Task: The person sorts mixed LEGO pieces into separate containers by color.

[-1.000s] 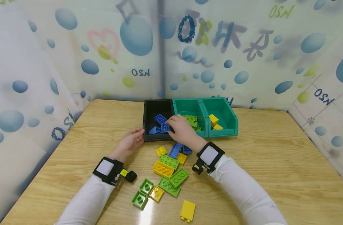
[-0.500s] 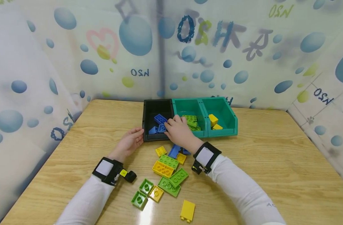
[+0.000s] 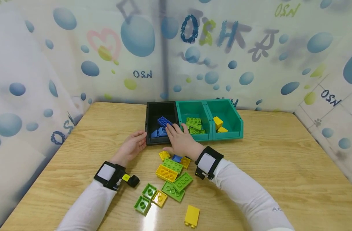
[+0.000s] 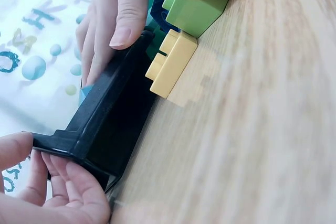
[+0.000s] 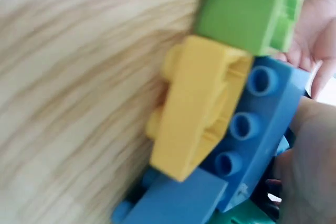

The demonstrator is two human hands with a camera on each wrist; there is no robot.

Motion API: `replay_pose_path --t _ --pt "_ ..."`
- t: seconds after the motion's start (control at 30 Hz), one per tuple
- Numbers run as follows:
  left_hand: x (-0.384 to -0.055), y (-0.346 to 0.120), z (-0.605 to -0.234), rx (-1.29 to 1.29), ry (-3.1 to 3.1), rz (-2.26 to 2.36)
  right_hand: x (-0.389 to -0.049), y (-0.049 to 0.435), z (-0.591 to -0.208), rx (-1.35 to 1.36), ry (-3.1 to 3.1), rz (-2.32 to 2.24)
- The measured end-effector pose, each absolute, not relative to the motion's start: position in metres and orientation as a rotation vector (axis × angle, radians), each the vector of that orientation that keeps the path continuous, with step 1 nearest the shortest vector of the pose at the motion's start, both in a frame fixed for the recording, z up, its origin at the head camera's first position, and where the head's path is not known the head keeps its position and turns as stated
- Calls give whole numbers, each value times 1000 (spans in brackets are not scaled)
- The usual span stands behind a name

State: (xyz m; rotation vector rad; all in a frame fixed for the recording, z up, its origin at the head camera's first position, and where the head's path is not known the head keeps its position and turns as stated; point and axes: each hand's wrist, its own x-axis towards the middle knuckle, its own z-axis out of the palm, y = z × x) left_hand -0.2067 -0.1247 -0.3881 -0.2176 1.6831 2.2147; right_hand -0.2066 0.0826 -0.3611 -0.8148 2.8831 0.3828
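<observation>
Head view: apparently tending the blue plastic studded bricks (image 3: 163, 121) inside the black plastic bin (image 3: 157, 141), at the centre of the frame. Probably calling for a steady brace on the bin, light fingertips from above, and a wrist lifted clear of the pieces below, to avoid scattering them. Bracing with the left hand (image 3: 131, 146) at the bin's lower-left corner, pinching its wall between thumb and bent fingers. Reaching over the bin's lower-right corner with the right hand (image 3: 182, 141), unclenched, extending fairly straight fingers toward the blue bricks and pointing the thumb away outside the front wall; seemingly gripping nothing, but not showing clearly whether touching a brick. Seeing, beneath that wrist, loose blue plastic bricks (image 5: 269, 142) on the pale wooden counter (image 3: 280, 154), beside a rectangular green studded brick (image 3: 172, 165). Seeing, right of the bin, green plastic bricks (image 3: 194, 121) in the middle teal plastic bin (image 3: 190, 106) and yellow plastic bricks (image 3: 218, 122) in the rightmost teal plastic bin (image 3: 232, 135).
</observation>
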Motion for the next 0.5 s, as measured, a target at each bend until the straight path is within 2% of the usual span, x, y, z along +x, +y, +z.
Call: replay_pose_path --t 0.5 --pt "-208 -126 -389 -197 1663 2224 -196 111 -344 -985 2880 -349"
